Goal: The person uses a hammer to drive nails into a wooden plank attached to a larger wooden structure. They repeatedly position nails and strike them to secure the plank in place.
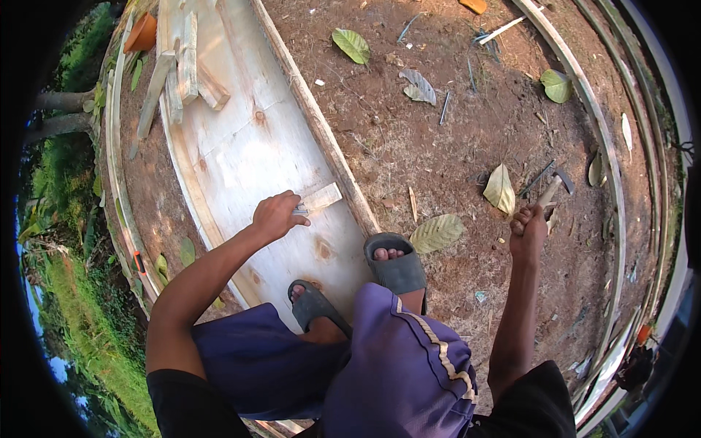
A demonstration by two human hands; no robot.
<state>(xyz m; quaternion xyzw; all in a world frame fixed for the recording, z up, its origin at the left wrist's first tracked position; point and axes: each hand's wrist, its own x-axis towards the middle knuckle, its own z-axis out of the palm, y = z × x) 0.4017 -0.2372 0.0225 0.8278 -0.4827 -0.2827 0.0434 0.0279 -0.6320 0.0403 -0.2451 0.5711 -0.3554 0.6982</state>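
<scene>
My right hand (pixel 528 228) is wrapped round the wooden handle of a hammer (pixel 548 191), held out over the ground at the right with its dark metal head pointing away from me. My left hand (pixel 276 217) is closed above the plywood sheet (pixel 255 160). Thin silvery nails (pixel 300 209) show between its thumb and fingers, though too small to make out fully. Beside those fingers a short wooden block (pixel 323 197) lies across the sheet, reaching towards the long wooden strip (pixel 314 117) along the sheet's right edge.
Several wood offcuts (pixel 188 62) are piled at the sheet's far left, near an orange pot (pixel 141 33). One sandalled foot (pixel 318 306) stands on the plywood, the other (pixel 396 266) by its right edge. Dry leaves (pixel 500 190) litter the soil; long curved-looking poles (pixel 610 160) lie at the right.
</scene>
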